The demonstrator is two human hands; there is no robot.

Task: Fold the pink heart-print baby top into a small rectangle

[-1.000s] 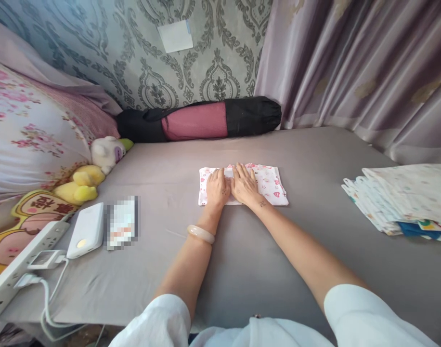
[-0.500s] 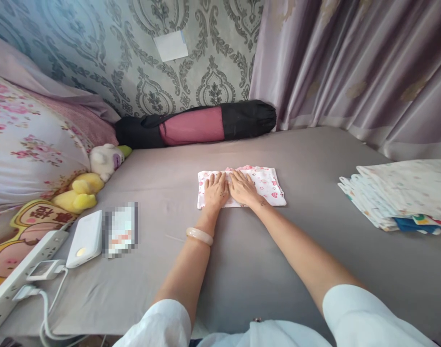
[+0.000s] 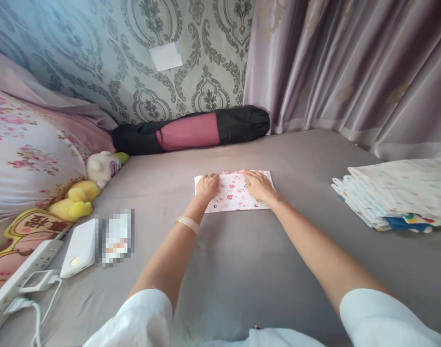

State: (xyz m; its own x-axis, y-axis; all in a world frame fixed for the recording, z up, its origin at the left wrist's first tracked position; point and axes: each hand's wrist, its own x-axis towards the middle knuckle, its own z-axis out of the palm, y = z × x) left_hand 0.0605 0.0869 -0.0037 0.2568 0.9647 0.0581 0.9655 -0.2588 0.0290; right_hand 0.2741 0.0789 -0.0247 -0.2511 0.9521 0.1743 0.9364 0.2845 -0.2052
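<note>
- A small folded white cloth printed with pink and red shapes [image 3: 234, 193] lies flat on the grey bed sheet [image 3: 242, 260], just above the middle of the frame.
- The left hand [image 3: 207, 185] rests on the cloth's left end, fingers curled over its upper left corner; whether that grip pinches the fabric or only presses it cannot be told.
- A pale bangle [image 3: 188, 224] circles the left wrist.
- The right hand [image 3: 258, 185] lies palm down on the cloth's right part, fingers spread and released, grasping nothing.
- The two hands are apart, with the printed middle of the cloth showing between them.
- At the right edge of the frame a stack of folded patterned cloths [image 3: 394, 197] sits on the bed, well apart from the hands.
- At the back, against the patterned wall, lies a long black and pink roll bag [image 3: 191, 131].
- On the left are a white and yellow plush toy [image 3: 88, 185], a white power bank [image 3: 79, 246] and a white power strip [image 3: 20, 279] in the lower left corner.
</note>
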